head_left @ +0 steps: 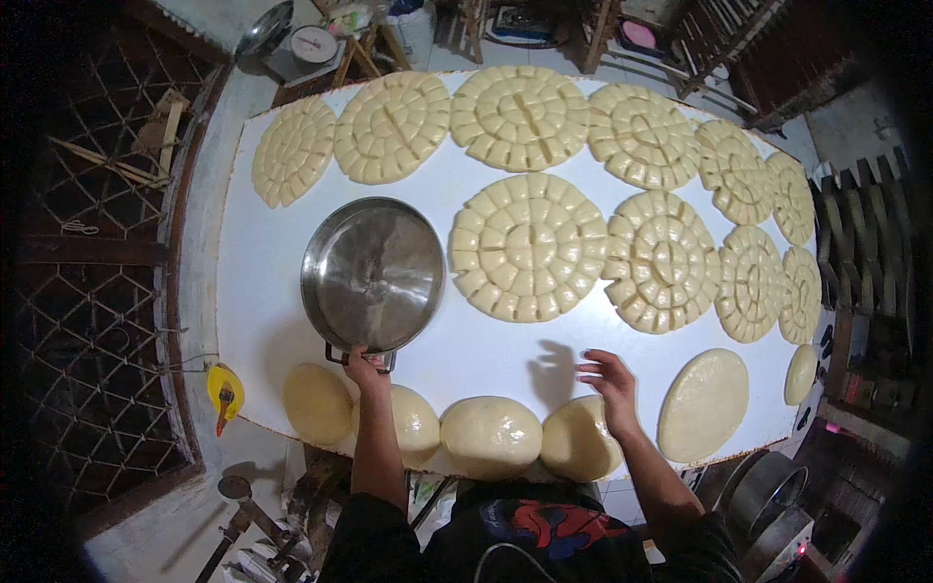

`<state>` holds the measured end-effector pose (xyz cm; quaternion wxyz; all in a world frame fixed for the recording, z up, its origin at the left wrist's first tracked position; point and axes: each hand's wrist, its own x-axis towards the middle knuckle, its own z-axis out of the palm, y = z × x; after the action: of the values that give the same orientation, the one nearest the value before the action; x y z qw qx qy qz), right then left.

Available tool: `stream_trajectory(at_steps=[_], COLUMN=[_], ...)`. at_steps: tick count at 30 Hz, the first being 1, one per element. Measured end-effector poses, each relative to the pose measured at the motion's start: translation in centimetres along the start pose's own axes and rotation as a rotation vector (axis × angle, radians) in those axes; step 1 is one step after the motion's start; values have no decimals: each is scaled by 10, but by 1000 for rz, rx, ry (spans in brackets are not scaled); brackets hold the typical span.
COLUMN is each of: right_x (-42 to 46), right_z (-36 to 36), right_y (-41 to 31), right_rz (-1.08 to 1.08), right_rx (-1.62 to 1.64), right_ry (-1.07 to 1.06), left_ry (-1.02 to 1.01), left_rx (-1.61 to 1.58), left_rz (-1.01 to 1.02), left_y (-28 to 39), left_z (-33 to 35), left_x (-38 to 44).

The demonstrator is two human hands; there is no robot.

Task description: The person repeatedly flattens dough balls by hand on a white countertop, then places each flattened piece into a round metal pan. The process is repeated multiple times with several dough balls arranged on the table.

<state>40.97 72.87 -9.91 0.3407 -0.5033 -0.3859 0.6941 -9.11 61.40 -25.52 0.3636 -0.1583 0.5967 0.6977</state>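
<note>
My left hand (367,368) grips the loop handle at the near rim of a wide, shallow metal pan (373,277). The pan's shiny inside faces up. Over the table's near side, my right hand (609,379) holds nothing, its fingers spread above the white surface. Below and beside it sits a smooth dough ball (576,441), partly covered by my forearm. Another dough ball (492,437) lies to its left, and more sit near my left forearm. A flattened dough round (704,405) rests to the right of my right hand.
Several scored dough rounds (531,248) cover the far and right parts of the white table (255,270). A yellow dish with a brush (224,393) sits at the left corner. A dial scale (314,44) stands beyond the table. Metal-grille doors (95,328) are at left.
</note>
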Motion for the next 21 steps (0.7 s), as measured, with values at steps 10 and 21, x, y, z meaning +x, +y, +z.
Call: stream_trajectory(at_steps=[10, 21], right_x=[-123, -113], right_z=[-301, -474], right_y=[44, 86], right_rz=[-193, -45], right_rx=[-565, -625], right_ry=[734, 864], left_ry=[407, -1103], left_rx=[704, 1204], left_rz=[597, 280], left_y=[-46, -358], left_z=[24, 225], left_x=[-41, -414])
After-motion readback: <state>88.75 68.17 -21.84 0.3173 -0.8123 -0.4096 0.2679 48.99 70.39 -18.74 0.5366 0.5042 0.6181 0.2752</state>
